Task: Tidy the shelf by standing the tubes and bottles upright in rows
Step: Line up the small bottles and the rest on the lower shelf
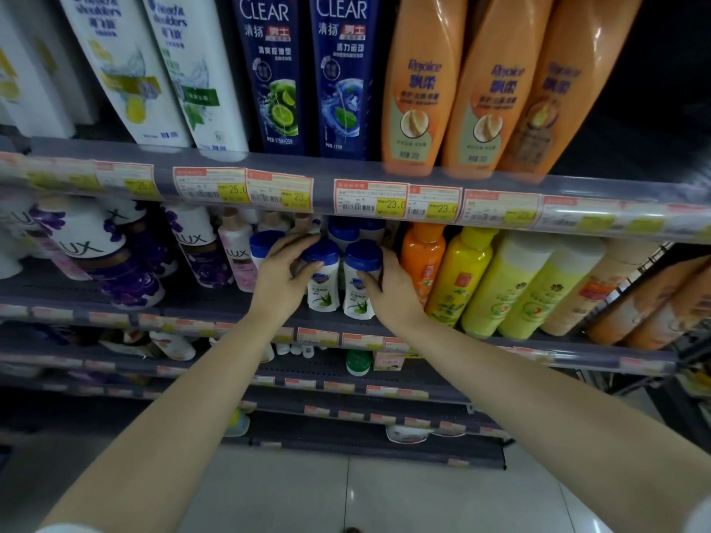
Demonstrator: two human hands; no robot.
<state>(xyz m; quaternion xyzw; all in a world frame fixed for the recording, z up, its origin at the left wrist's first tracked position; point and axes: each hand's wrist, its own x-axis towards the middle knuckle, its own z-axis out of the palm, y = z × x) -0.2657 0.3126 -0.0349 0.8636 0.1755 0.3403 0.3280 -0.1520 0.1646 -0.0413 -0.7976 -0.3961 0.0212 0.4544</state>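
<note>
squaring up blue-capped bottles [323, 278]
they are flanked by the left hand [284, 278], seemingly curled, and the right hand [388, 290], thumb pressing; nudging flush is next.

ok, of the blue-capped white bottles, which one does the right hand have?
The right hand holds the rightmost front bottle, next to the orange bottle; its thumb crosses the label. The left hand is on its neighbour.

Open aisle in front of the shelf [215, 307]. Little headroom under the price-tag rail [369, 200] above the blue-capped bottles [324, 277]. Hemmed left by a pink Lux bottle [236, 251], right by an orange bottle [422, 259]. More blue caps packed behind.
</note>
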